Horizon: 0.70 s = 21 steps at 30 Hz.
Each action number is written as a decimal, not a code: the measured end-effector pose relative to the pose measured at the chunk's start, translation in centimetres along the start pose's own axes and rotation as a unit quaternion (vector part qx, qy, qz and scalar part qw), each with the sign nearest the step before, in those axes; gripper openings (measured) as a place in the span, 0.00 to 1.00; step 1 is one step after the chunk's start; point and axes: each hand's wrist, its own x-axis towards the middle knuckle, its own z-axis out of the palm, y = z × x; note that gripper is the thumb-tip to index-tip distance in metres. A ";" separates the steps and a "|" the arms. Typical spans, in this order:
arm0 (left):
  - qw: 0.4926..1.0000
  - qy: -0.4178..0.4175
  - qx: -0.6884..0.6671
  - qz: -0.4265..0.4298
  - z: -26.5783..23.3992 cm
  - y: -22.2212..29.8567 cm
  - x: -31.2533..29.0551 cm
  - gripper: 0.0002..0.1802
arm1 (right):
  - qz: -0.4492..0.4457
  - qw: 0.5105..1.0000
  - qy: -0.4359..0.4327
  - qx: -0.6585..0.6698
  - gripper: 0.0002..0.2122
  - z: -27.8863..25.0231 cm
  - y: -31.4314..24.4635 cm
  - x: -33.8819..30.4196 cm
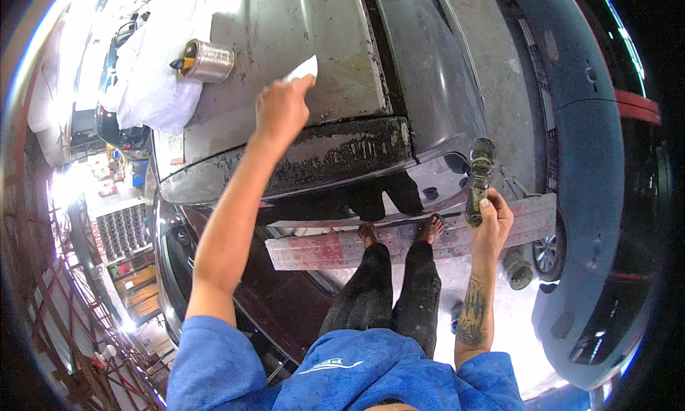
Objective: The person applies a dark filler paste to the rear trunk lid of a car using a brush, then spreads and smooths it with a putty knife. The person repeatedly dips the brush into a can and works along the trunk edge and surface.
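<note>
My left hand (283, 110) reaches out over the grey, worn roof panel (250, 97) of a vehicle. Its fingers are closed on a thin white piece (305, 70) with a pointed corner; whether it is paper, cloth or plastic I cannot tell. Off to the right, my right hand (492, 222) grips a black flashlight-like tool (479, 184), held upright beside the vehicle's rear corner. A dark strip with flaking, patchy coating (342, 150) runs along the panel's near edge, below my left hand.
An open metal can (212, 61) with a yellow-and-black handle in it lies beside white sheeting (160, 61) at the far left. My feet stand on a narrow, paint-stained plank (321, 248). A blue-grey vehicle (589, 147) stands on the right, a dark car (285, 304) behind the plank.
</note>
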 end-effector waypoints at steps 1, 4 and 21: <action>0.999 -0.042 -0.017 -0.029 -0.3 0.7 -0.4 0.17 | 0.013 1.000 0.010 -0.002 0.06 0.1 -0.2 0.0; 1.000 0.003 0.015 -0.026 -1.2 0.8 3.7 0.18 | -0.007 1.000 -0.006 -0.016 0.06 0.3 -0.5 0.2; 0.997 0.012 0.009 -0.071 0.5 -2.8 13.0 0.13 | 0.012 1.000 -0.008 -0.009 0.06 -2.9 -0.4 0.9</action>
